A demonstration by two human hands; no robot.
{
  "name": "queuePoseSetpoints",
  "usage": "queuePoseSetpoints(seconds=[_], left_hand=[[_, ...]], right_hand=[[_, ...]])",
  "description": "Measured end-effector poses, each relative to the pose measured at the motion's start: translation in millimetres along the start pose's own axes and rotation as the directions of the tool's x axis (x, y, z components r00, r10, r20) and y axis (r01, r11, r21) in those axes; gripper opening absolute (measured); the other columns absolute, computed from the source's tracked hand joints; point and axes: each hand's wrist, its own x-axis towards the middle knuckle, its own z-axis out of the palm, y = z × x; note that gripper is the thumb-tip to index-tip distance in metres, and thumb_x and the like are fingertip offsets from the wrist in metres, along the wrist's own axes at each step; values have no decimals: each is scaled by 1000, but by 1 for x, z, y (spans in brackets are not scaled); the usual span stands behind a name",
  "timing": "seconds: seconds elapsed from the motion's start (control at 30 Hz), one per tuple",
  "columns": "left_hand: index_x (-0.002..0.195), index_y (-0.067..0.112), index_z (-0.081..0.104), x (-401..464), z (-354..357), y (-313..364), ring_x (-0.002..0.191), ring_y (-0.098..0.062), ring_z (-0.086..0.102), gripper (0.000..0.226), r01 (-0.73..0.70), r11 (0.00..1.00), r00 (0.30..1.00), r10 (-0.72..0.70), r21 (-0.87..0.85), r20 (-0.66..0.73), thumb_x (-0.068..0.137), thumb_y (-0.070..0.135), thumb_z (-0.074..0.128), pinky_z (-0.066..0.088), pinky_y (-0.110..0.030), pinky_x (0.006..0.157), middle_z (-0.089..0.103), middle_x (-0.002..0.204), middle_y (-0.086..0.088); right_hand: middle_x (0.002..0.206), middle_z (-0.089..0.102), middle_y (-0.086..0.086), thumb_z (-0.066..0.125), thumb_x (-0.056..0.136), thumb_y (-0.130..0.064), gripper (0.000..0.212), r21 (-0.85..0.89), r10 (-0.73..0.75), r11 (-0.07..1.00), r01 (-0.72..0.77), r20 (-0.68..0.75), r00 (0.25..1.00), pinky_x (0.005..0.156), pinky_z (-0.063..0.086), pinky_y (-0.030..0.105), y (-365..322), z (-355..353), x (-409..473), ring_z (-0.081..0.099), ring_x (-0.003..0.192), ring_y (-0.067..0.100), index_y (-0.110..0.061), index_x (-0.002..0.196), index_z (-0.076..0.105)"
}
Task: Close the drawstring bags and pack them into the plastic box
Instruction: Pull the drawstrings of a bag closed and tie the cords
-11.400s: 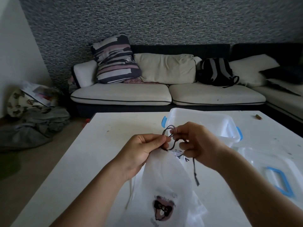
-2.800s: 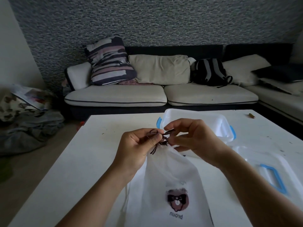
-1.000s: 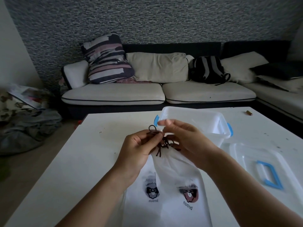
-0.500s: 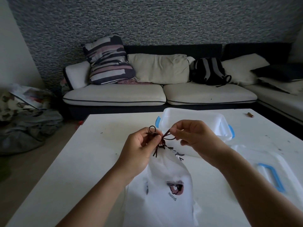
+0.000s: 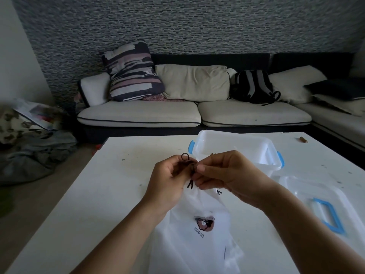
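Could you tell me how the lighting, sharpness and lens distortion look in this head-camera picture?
Head view: dim room light, no glare; the white table and white drawstring bag are brightest, the sofa back almost black. Wide-angle bending curves the table's far edge and the wall. Both hands, left and right, are fairly sharp; the dark cord is slightly soft.

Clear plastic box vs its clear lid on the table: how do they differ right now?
Position: the clear plastic box stands behind the hands; the clear flat lid lies apart from it, to its right and nearer the camera.
Shape: the box is deep and open-topped; the lid is flat.
Blue parts: the box has blue latches at both ends; the lid has a blue handle on top.
Shared: translucent plastic with blue trim, both on the white table.
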Motion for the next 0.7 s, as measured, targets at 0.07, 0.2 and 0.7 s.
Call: queuePoseSetpoints(seconds=[0.07, 0.2, 0.7], left_hand=[[87, 13, 73, 0, 0, 0, 82, -14, 70, 16, 1, 1000, 1000, -1, -8, -6, 92, 1, 65, 57, -27, 82, 76, 87, -5], [88, 14, 74, 0, -1, 1, 81, -11, 71, 15, -14, 1000, 1000, 14, 6, -12, 91, 1, 67, 54, -20, 78, 76, 83, -1], [89, 12, 75, 0, -2, 6, 82, -14, 74, 15, -49, 999, 999, 49, 7, -14, 91, 0, 66, 56, -21, 77, 77, 84, -2]], right_hand=[[91, 73, 28, 62, 94, -11, 23, 44, 32, 999, -31, -24, 999, 71, 60, 28, 0, -1, 0, 74, 79, 29, 9, 97, 73], [82, 74, 22, 68, 89, -7, 13, 21, 49, 999, -48, -89, 995, 64, 58, 24, 1, 1, 0, 73, 70, 22, 4, 90, 75], [78, 71, 16, 88, 73, -24, 9, -453, -228, 881, 135, -157, 961, 60, 37, 36, 9, 2, 4, 48, 61, 33, -25, 77, 80]])
